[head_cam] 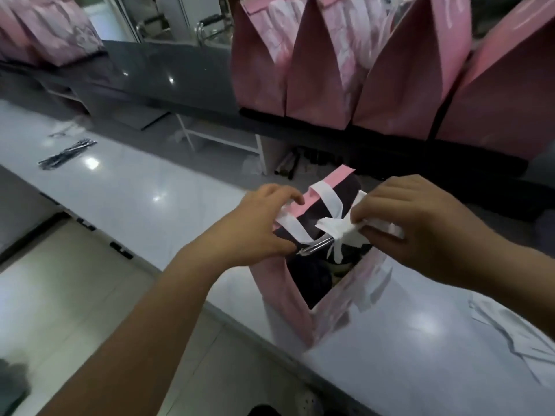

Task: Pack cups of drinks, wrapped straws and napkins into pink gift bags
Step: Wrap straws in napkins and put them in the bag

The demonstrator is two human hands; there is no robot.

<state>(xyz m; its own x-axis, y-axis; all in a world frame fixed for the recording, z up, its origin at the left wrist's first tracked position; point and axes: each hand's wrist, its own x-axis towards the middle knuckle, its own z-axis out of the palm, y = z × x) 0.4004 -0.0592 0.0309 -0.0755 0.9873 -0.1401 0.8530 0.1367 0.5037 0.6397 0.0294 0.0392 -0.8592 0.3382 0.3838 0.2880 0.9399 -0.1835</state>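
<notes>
Both bare forearms reach forward, left from lower left, right from the right edge. Hands close together. Left hand (258, 223): palm down, fingers curled, gripping bag (285, 295) rim. Right hand (402, 217): fingers (369, 207) bent, pinching a napkin (339, 232).

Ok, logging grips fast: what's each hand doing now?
Left hand: grips the rim of the pink bag.
Right hand: pinches a white napkin over the bag.

gift bag (282, 292): inside lost in shadow, contents can't be made out | back-row bags (318, 85): tops chopped off by the top edge | dark bundle (67, 153): too smeared to be identified | white sheets (516, 334): clipped at right edge
</notes>
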